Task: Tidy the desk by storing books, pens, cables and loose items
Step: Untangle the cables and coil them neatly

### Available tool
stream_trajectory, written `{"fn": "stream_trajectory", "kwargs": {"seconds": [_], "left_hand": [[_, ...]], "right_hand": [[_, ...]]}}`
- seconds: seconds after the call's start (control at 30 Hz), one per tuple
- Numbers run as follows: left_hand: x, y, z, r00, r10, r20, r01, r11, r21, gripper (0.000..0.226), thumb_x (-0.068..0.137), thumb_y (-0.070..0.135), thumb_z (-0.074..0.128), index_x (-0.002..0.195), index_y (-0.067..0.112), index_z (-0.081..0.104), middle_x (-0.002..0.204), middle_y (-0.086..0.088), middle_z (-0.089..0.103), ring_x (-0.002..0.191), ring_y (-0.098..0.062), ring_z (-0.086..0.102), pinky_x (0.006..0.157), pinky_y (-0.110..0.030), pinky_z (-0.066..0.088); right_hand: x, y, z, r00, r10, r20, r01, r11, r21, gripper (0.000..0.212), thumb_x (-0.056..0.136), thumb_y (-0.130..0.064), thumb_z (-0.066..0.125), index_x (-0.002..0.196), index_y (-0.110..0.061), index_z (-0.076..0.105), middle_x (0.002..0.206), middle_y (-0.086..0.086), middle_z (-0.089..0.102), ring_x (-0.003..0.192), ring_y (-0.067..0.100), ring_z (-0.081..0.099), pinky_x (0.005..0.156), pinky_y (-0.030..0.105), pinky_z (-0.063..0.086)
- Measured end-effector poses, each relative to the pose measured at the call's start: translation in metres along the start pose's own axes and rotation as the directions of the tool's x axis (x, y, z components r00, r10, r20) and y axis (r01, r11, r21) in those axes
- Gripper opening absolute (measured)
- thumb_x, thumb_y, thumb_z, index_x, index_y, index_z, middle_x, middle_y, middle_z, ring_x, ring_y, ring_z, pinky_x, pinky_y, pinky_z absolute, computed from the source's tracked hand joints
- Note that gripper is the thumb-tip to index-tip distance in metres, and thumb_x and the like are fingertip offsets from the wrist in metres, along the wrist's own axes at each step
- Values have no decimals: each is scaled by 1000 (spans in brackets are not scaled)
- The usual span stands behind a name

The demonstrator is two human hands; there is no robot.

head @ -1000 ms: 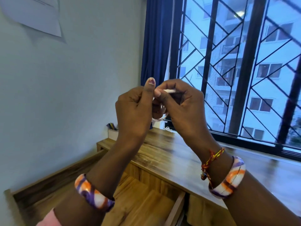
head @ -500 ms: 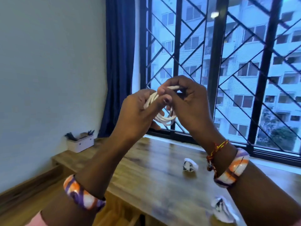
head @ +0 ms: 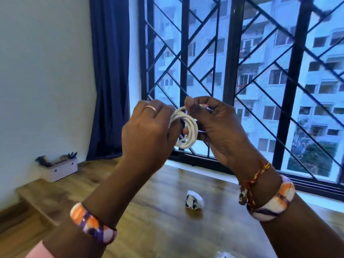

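A white cable (head: 188, 127), wound into a small coil of several loops, is held up in the air in front of the window. My left hand (head: 150, 133) grips the coil's left side, fingers curled round the loops. My right hand (head: 219, 125) pinches the coil's top with thumb and fingers and holds the cable's end, which is mostly hidden in the fingers. Both hands are well above the wooden desk (head: 149, 211).
A crumpled paper ball (head: 194, 199) lies on the desk below the hands; another scrap (head: 224, 255) shows at the bottom edge. A white pen holder (head: 59, 169) stands at the desk's far left by the wall. A dark curtain (head: 109, 77) and barred window lie behind.
The view has swung right and a little down, bringing the paper balls into sight. The coil has turned more face-on and my hands have spread slightly apart on it.
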State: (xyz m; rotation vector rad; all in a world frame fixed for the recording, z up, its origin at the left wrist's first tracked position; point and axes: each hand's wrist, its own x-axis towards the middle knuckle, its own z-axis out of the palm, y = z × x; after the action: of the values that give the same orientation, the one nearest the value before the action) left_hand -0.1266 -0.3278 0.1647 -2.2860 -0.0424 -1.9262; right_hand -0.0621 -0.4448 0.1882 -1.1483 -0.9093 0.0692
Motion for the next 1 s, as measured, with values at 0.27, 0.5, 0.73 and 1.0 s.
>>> {"fn": "stream_trajectory", "kwargs": {"seconds": [0.27, 0.5, 0.73, 1.0], "left_hand": [[14, -11, 77, 994, 109, 13, -105, 978, -179, 29, 85, 14, 46, 98, -3, 66, 90, -19, 68, 74, -35, 65, 59, -33, 53], [37, -27, 146, 962, -59, 265, 101, 984, -149, 35, 84, 28, 34, 97, 8, 60, 90, -12, 63, 75, -33, 60, 54, -28, 35], [25, -26, 210, 937, -66, 343, 179, 934, -310, 29, 91, 35, 24, 86, 18, 47, 85, -2, 51, 78, -24, 52, 63, -30, 33], [10, -21, 236, 911, -152, 383, 291, 894, -339, 23, 95, 40, 30, 85, 22, 41, 79, 4, 51, 71, -17, 50, 59, -30, 32]], "right_hand": [[57, 36, -29, 985, 173, -5, -173, 985, 21, 19, 75, -26, 68, 82, -9, 63, 56, 1, 65, 45, 9, 59, 46, 19, 49], [99, 78, -57, 1000, 3, -25, -10, 962, -271, 29, 77, -19, 71, 105, -16, 63, 89, 4, 72, 75, 8, 67, 72, 24, 56], [121, 121, -84, 969, -246, -19, 128, 567, -814, 19, 91, -13, 54, 85, -18, 72, 79, -1, 71, 75, 6, 62, 69, 24, 47], [133, 131, -81, 967, -238, -93, 7, 388, -921, 17, 85, -2, 48, 80, -13, 60, 70, -1, 61, 65, 14, 60, 57, 22, 45]]}}
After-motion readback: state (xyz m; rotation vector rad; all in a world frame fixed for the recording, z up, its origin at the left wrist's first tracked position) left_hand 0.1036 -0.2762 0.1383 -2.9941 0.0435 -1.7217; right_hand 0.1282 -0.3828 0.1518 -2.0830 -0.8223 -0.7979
